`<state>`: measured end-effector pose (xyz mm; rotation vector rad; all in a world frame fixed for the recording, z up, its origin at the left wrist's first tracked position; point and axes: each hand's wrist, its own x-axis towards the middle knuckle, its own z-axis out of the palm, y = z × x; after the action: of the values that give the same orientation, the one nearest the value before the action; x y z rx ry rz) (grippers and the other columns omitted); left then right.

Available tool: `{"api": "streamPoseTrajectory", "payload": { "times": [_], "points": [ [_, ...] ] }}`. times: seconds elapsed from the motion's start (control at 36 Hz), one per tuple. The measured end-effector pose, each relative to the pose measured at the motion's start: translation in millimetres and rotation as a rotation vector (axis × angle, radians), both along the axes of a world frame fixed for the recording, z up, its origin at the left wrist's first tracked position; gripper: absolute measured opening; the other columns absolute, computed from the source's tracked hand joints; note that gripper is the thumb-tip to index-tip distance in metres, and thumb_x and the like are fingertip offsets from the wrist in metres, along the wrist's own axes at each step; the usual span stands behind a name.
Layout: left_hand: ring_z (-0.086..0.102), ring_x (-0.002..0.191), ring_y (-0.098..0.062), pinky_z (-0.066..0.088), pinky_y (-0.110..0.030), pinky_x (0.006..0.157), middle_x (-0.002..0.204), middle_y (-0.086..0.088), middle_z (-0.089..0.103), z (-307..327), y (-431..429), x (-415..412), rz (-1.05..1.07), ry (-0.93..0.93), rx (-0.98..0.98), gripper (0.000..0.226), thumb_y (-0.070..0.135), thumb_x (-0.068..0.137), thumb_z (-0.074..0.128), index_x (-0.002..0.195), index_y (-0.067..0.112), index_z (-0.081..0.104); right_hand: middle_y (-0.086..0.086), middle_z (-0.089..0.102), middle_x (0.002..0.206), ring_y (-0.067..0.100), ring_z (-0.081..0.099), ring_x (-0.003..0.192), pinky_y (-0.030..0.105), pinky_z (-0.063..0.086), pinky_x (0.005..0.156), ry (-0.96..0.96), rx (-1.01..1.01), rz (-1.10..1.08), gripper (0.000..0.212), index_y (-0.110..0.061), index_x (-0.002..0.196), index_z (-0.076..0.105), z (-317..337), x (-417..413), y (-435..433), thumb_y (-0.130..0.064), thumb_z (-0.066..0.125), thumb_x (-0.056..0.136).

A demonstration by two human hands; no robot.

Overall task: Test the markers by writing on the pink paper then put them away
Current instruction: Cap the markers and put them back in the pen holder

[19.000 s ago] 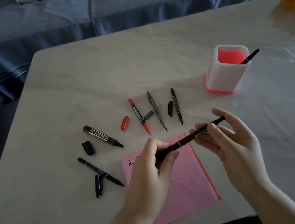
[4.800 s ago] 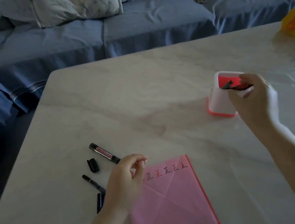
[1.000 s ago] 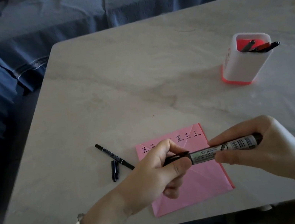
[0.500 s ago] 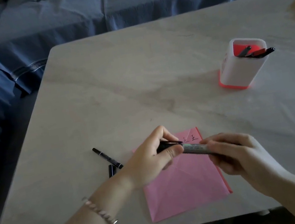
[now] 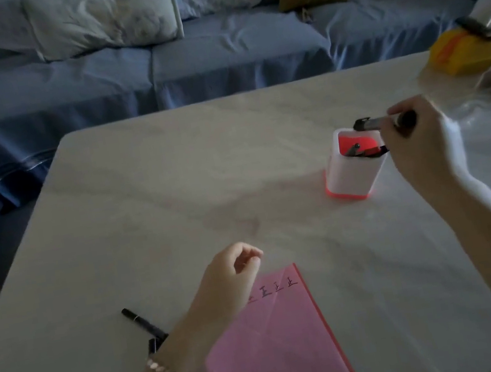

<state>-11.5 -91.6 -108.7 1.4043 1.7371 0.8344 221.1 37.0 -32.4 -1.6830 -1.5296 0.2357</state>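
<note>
Marker [image 5: 377, 123], thick and black with its cap end pointing left, lies level just over the mouth of the white holder [image 5: 350, 178] at the far right of the bench [image 5: 172, 182], my right grip [image 5: 419, 143] curled round the rear of its barrel. My left grip [image 5: 230, 279] hangs loosely curled and holds nothing above the pink paper [image 5: 274, 343], near a thin marker [image 5: 143, 323] and its loose cap [image 5: 152, 345] at the near left. Light, stiff and smooth, the barrel looks best pinched mid-length, then tipped upright to drop among the stored markers [image 5: 361, 150].
</note>
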Motion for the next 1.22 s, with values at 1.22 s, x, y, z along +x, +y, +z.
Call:
{"api": "streamPoseTrajectory", "payload": {
  "times": [1.22],
  "points": [
    [0.054, 0.075, -0.007, 0.04, -0.025, 0.064, 0.083, 0.009, 0.059, -39, -123, -117, 0.46, 0.29, -0.186, 0.005, 0.024, 0.083, 0.057, 0.088, 0.026, 0.057, 0.013, 0.058, 0.111, 0.033, 0.058, 0.099, 0.034, 0.049, 0.076, -0.404, -0.81, 0.925, 0.04, -0.008, 0.115, 0.049, -98, -253, -147, -0.028, 0.06, 0.083]
  ]
}}
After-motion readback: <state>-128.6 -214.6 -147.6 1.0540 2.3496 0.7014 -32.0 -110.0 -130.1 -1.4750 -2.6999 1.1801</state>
